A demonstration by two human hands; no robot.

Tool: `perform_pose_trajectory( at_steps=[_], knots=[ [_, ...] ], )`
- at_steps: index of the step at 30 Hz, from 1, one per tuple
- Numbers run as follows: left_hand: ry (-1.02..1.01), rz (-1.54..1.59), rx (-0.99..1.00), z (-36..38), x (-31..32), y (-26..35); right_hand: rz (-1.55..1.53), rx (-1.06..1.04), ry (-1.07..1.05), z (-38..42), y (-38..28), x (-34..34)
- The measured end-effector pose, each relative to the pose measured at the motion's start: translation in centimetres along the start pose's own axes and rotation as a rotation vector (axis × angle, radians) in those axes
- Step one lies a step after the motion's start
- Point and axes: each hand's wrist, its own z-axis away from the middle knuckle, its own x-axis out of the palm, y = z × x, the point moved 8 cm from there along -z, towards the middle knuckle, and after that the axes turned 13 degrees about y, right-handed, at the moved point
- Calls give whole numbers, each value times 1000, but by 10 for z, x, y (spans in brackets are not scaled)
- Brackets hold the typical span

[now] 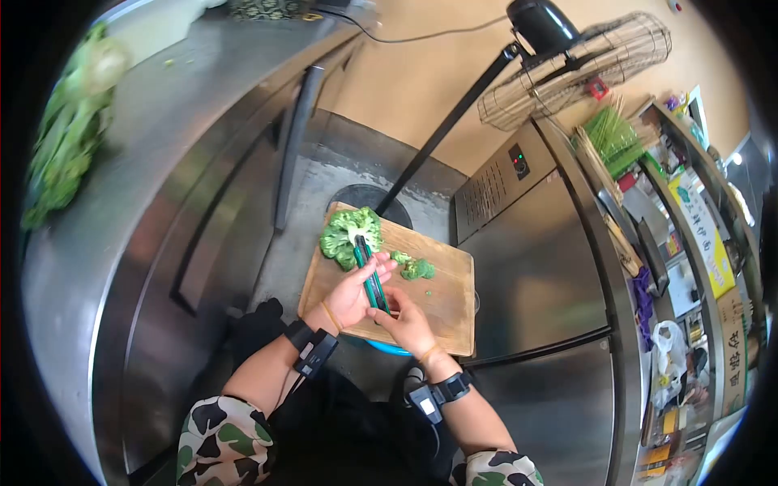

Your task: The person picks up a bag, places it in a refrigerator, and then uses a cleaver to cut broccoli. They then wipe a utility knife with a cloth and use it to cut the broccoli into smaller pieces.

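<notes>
A wooden cutting board (446, 312) lies below my hands, with a large broccoli head (344, 235) at its upper left. Small broccoli florets (417, 268) rest near the board's middle. A green-handled tool with dark parts (372, 279) lies across my left hand (351, 297), its upper end against the broccoli stem. The fingers of my left hand are stretched out, with the tool resting on the palm side. My right hand (407, 322) has its thumb and fingers round the tool's lower end.
Steel counter (170, 105) on the left holds more green vegetables (71, 138). A black standing fan (567, 65) rises behind the board. To the right stand a steel cabinet (535, 267) and crowded shelves. A blue rim (389, 348) shows under the board.
</notes>
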Motion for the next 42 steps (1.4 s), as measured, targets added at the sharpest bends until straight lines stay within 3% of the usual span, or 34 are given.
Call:
perform_pose_trajectory(
  at_steps=[2,3,6,10,11,14,18,22,25,28,31,34,37,40,42],
  knots=[
    [-1,-63,-72,-8,13,-13,163,-6,92,-13,26,-13],
    [4,-73,-119,-12,20,-17,-80,153,7,-17,30,-13],
    [36,-139,-166,-32,24,-24,-523,230,-74,-30,38,-16],
    [23,-144,-243,-45,10,-38,-684,339,-224,-35,75,-17],
    [105,-118,-277,-49,1,-40,-725,358,-259,-34,79,-18],
    [191,-17,-281,-60,-7,-48,-748,327,-258,-40,83,-19],
    [204,-112,-148,-71,1,-62,-727,322,-48,-45,107,-32],
    [279,-97,-205,-66,-5,-80,-553,316,200,-47,121,-50],
    [189,-201,-147,-65,-5,-89,-419,327,235,-48,123,-64],
    [263,-294,-144,-58,-1,-75,-310,508,258,-44,116,-110],
    [250,-296,-119,-57,-8,-49,-453,372,-4,-28,99,-130],
    [233,-326,-75,-55,-13,-31,104,-366,-271,-7,81,-79],
    [224,-451,-43,-43,-16,-33,-223,223,-185,-22,101,-58],
    [160,-572,-51,-29,-3,-50,-694,320,-256,-32,70,-27],
    [57,-934,131,-27,12,-33,-575,235,-154,-37,84,-14]
  ],
)
